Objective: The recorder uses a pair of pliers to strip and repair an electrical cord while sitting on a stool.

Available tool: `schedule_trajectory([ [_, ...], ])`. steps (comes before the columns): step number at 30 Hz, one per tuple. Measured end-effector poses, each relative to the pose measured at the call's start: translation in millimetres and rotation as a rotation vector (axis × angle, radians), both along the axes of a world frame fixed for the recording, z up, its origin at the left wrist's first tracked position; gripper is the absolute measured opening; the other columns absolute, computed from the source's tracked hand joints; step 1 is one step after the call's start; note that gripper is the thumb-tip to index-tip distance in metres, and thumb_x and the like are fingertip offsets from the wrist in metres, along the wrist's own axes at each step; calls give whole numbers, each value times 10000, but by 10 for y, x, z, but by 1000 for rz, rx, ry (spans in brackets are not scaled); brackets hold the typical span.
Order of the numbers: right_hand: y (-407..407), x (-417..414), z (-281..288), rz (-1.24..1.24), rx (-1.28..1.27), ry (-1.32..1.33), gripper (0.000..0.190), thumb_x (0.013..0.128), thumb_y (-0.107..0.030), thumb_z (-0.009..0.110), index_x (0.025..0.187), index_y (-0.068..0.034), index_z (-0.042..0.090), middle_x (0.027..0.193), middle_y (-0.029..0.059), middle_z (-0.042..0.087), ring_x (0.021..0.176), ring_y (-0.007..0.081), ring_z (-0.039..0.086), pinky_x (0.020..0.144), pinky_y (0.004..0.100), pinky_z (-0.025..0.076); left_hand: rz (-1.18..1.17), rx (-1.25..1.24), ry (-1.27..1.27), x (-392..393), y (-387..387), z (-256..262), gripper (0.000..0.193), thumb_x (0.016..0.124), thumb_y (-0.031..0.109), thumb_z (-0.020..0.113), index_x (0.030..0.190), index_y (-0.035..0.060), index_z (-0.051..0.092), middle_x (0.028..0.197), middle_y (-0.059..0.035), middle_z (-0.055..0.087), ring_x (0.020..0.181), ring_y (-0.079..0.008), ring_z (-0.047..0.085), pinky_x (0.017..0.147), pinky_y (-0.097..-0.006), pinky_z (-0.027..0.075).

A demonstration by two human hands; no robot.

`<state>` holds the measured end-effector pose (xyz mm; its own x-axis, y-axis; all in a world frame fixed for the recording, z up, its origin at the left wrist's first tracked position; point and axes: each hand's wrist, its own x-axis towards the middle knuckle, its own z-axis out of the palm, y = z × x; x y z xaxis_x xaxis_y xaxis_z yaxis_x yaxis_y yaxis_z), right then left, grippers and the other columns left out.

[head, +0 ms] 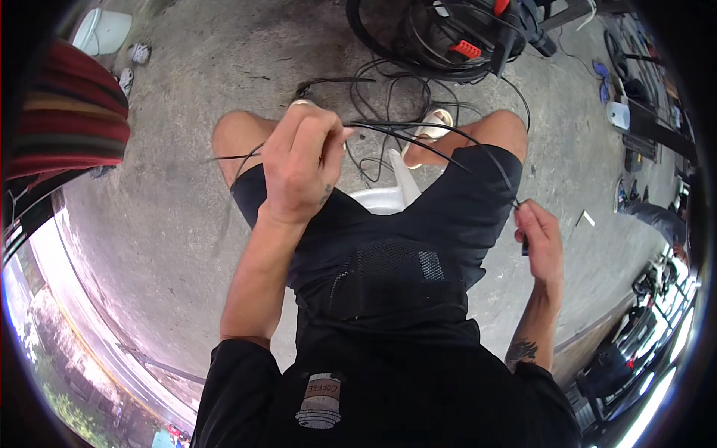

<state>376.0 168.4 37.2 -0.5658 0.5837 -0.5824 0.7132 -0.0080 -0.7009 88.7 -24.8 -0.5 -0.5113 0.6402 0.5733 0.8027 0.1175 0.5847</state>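
Observation:
Before my left knee, my left hand [302, 162] is raised, its fingers pinched on a thin black cable [437, 124]. Two strands of it run across to my right hand [539, 238] beside my right thigh. That hand grips the strands together with a small dark piece [525, 246] that pokes out below the fingers; what it is I cannot tell. More loops of black cable [386, 95] lie tangled on the concrete floor [168, 185] between and beyond my feet. A white plastic seat [378, 196] shows between my legs.
A black machine with a thick hose and red clips, apparently a vacuum cleaner [465, 33], stands ahead. Striped cloth [73, 112] hangs at left near a white bucket [103, 31]. Tools and parts [636, 84] line the right side, where another person's leg [655, 218] shows.

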Motion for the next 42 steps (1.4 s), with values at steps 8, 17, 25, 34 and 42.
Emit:
schedule_trajectory([
  [8, 35, -111, -89, 141, 115, -6, 311, 968, -239, 504, 766, -2, 518, 678, 6, 446, 626, 109, 410, 572, 260, 349, -14, -407, -494, 217, -682, -102, 154, 712, -16, 726, 847, 6, 657, 831, -104, 645, 753, -236, 615, 673, -295, 487],
  [17, -123, -372, 59, 455, 320, 160, 204, 919, -124, 542, 797, 37, 521, 737, 102, 491, 676, 220, 468, 638, 297, 396, 47, -586, -245, 406, -1152, -85, 187, 688, -11, 723, 831, 13, 605, 749, -111, 560, 719, -295, 588, 617, -360, 469],
  [25, -72, -385, 118, 481, 419, 150, 190, 918, -116, 535, 811, 40, 524, 756, 108, 496, 684, 226, 478, 643, 304, 397, 226, -247, -1161, 654, -1204, -294, 117, 857, 18, 635, 831, 19, 521, 783, -17, 527, 692, -108, 493, 638, -234, 419],
  [34, 160, -339, 181, 422, 497, 162, 223, 944, -152, 507, 819, 31, 488, 757, 74, 458, 701, 171, 426, 654, 269, 352, -133, -114, -1877, 590, -1317, -295, 250, 885, 41, 623, 1108, -74, 617, 825, -42, 589, 709, -87, 514, 655, -229, 444],
  [42, 547, -379, 218, 318, 509, 21, 281, 983, -230, 494, 806, -12, 478, 708, -16, 380, 670, 74, 342, 605, 229, 296, -151, -614, -1340, 497, -1234, -41, 193, 852, 2, 627, 1037, -19, 675, 882, -54, 661, 793, -107, 619, 709, -221, 480],
])
